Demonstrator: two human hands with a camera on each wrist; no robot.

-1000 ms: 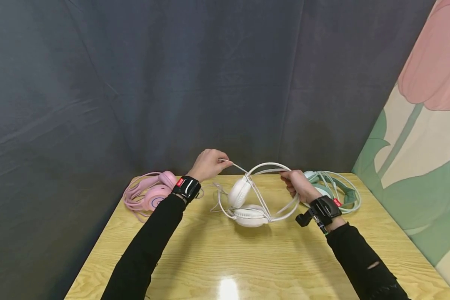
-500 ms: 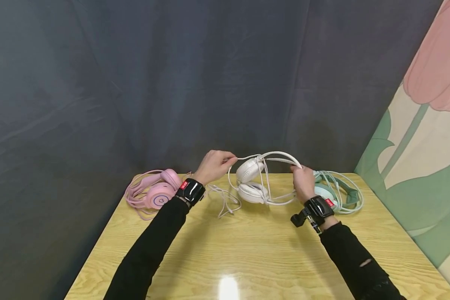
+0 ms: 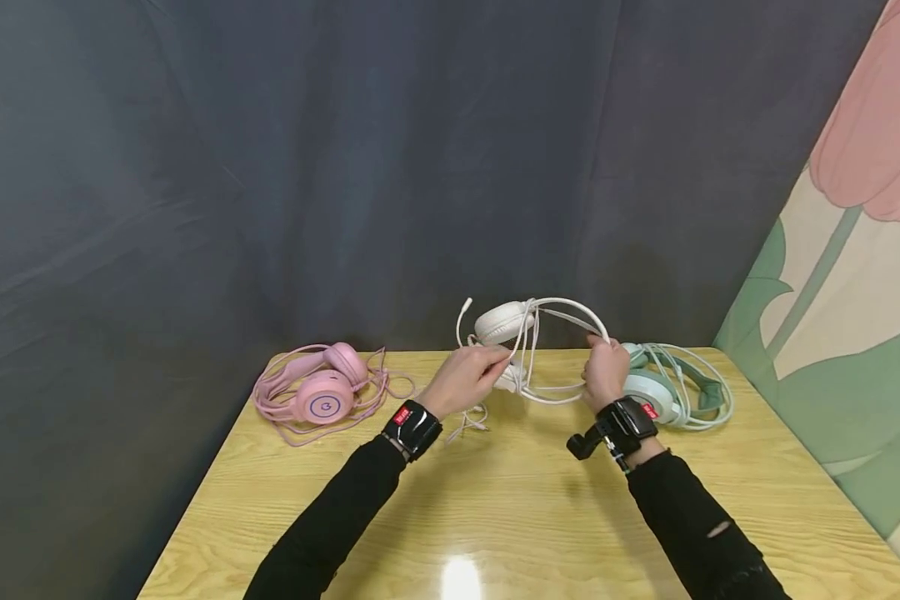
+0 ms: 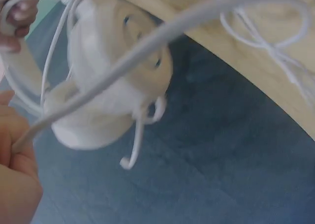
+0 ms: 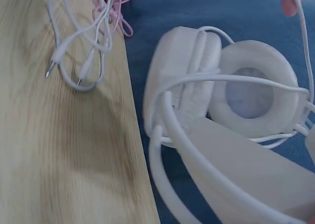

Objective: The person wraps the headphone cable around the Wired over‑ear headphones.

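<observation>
A pair of white headphones [image 3: 504, 322] is held up above the far part of the table. My right hand [image 3: 606, 371] grips its headband at the right, with the ear cups toward the left. Between the thumb and fingers of my left hand [image 3: 468, 379] is the white cable [image 4: 123, 66], in front of the lower ear cup, which it partly hides. Loops of cable run around the ear cups, as the right wrist view shows. A thin microphone boom [image 3: 462, 315] sticks up at the left. The cable's plug end [image 5: 59, 54] lies on the wood.
Pink headphones [image 3: 326, 396] with a loosely coiled cable lie on the left of the wooden table [image 3: 510, 517]. Green and white headphones [image 3: 648, 392] with a wound cable lie close beside my right hand. A dark curtain [image 3: 420, 167] hangs behind the table's far edge.
My left hand has moved right and down with the cable, toward the ear cups. The white headphones have risen and turned, and their microphone boom now points up. My right hand keeps its grip.
</observation>
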